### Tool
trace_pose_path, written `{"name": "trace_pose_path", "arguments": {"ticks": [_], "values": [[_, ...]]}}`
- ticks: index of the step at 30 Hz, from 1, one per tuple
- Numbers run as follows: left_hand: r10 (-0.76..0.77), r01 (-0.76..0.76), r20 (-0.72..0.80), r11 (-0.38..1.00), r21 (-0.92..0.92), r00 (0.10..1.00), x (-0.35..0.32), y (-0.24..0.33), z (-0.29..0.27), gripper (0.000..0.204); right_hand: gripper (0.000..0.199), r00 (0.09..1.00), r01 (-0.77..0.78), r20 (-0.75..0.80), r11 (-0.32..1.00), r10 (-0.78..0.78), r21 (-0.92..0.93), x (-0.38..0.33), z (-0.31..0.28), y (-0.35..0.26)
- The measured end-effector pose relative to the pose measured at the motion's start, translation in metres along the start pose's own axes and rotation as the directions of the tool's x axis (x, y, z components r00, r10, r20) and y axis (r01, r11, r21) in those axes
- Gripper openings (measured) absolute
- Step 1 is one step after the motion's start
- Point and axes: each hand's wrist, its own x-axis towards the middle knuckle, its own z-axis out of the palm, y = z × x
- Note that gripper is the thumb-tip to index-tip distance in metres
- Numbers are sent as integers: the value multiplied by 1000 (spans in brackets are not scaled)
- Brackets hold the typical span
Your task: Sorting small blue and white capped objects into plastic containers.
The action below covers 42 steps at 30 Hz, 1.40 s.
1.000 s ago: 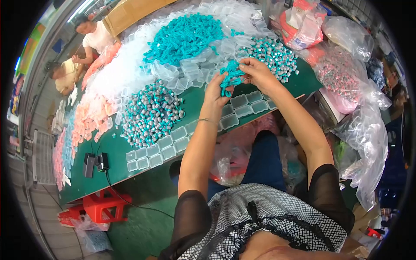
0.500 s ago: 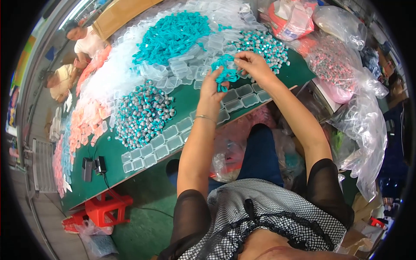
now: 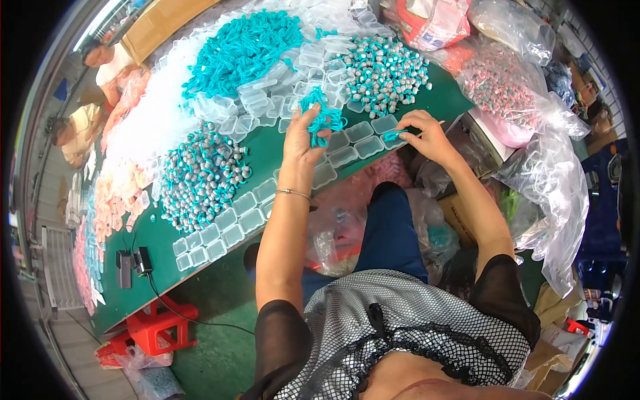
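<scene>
Fingers [image 3: 309, 117] of the left hand [image 3: 301, 143] clutch stringy teal cords [image 3: 325, 120]; the right hand [image 3: 425, 137] pinches one slim strand [image 3: 393, 135].

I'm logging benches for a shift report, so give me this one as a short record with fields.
Table: green
Boxes: clear, two rows along the near edge
Left grip: holds a teal bunch
Right grip: pinches a teal strand at the boxes' right end; whether it touches them is unclear
Grey-and-teal pieces: left pile, right pile
Farther back: teal heap
</scene>
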Motion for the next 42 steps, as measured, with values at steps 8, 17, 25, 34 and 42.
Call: {"name": "trace_pose_path", "arguments": {"ticks": [8, 17, 25, 34, 42], "values": [[-22, 19, 28, 996, 89, 999, -2, -15, 2, 23, 14, 999, -20, 47, 998, 22, -56, 6, 3, 0], [-32, 29, 34, 995, 97, 999, -9, -16, 2, 27, 11, 989, 144, 4, 953, -148, -268, 10, 3, -9], [-12, 8, 31, 993, 120, 999, -14, -16, 5, 24, 14, 978, 210, 78, 910, -195, -356, 12, 0, -17], [24, -23, -5, 988, 154, 1000, -16, -15, 7, 32, 24, 997, -26, -55, 929, 50, 368, 44, 40, -69], [69, -66, -16, 992, 111, 998, -18, -11, 1, 36, 22, 890, -455, 311, 716, 335, 530, 70, 53, -83]]}}
